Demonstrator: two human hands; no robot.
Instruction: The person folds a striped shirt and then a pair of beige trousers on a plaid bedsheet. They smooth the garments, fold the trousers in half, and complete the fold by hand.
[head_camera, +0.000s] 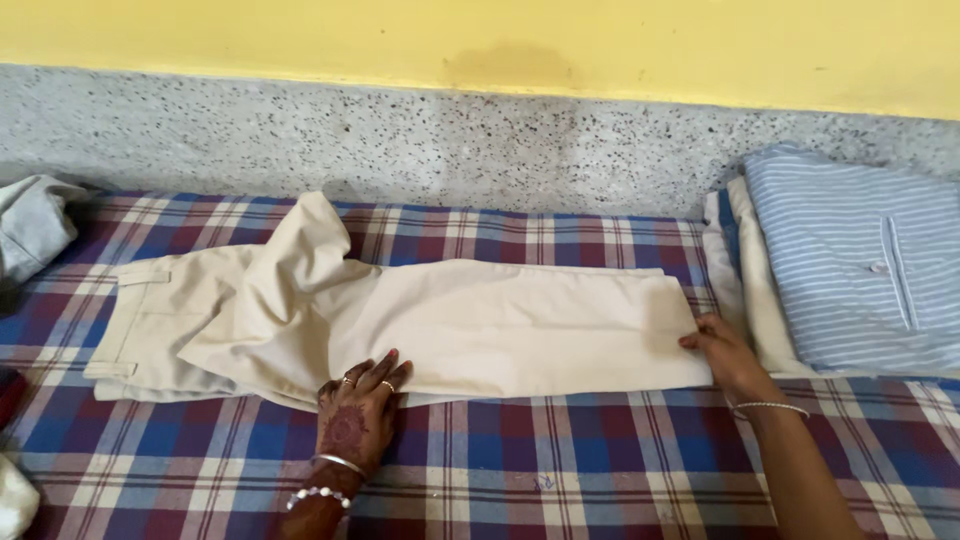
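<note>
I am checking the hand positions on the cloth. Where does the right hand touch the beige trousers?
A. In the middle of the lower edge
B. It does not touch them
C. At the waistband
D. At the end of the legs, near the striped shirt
D: the right hand grips the leg end of the beige trousers, beside the folded striped shirt.

Bare checked sheet (560, 470) is lying open below the left fingers (385, 372) and between the two wrists, giving a hand room to pass. Above both sets of fingertips the beige trousers (440, 320) are covering the bed. Just right of the right fingers (700, 335), a stack topped by a striped shirt (860, 260) is blocking the way. Far left of the left fingers, a grey cloth (35, 225) is crowding the corner. Beyond the trousers the wall (480, 140) is closing the far side.
</note>
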